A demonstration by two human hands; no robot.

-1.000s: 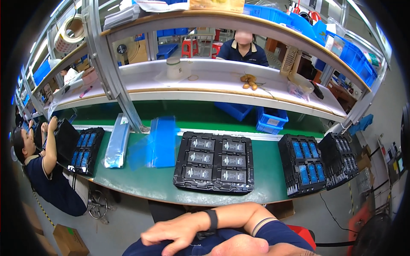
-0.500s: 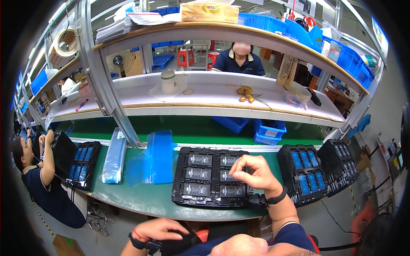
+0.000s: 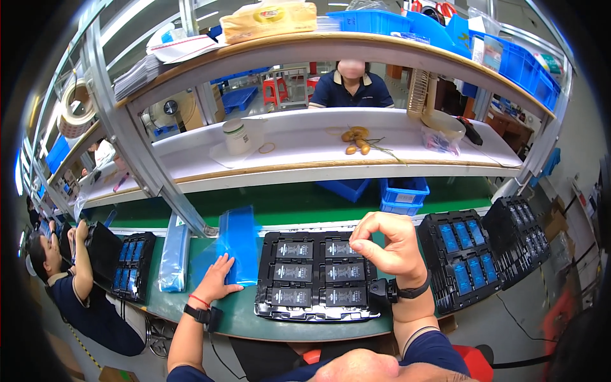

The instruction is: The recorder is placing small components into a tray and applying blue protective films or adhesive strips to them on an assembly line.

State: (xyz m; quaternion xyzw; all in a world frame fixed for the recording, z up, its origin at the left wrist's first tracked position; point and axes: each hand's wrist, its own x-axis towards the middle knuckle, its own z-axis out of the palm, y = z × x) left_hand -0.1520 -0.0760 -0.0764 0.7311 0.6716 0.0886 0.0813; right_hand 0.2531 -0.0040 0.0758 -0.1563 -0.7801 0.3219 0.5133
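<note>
A black plastic tray point(image 3: 321, 312) lies on the green bench in front of me. Flat dark rectangular batteries point(image 3: 292, 272) sit in its pockets in two columns. My right hand point(image 3: 393, 249) is raised over the tray's right side, thumb and forefinger curled together. Whether anything is pinched between them is hidden. To the left of the tray lie thin blue plastic film sheets point(image 3: 238, 245). My left hand point(image 3: 217, 281) reaches to their lower edge, fingers spread and fingertips on the film, gripping nothing.
Trays with blue-covered batteries point(image 3: 459, 254) stand to the right. Left of the film lies a clear plastic sleeve stack point(image 3: 172, 261). Blue bins point(image 3: 405, 192) sit under the shelf. A co-worker point(image 3: 95, 299) works at the left; another person point(image 3: 351, 89) sits across.
My left hand has come up from below the bench edge onto the blue film. My right hand has risen slightly and shifted right, still curled. The view has tilted a little.
</note>
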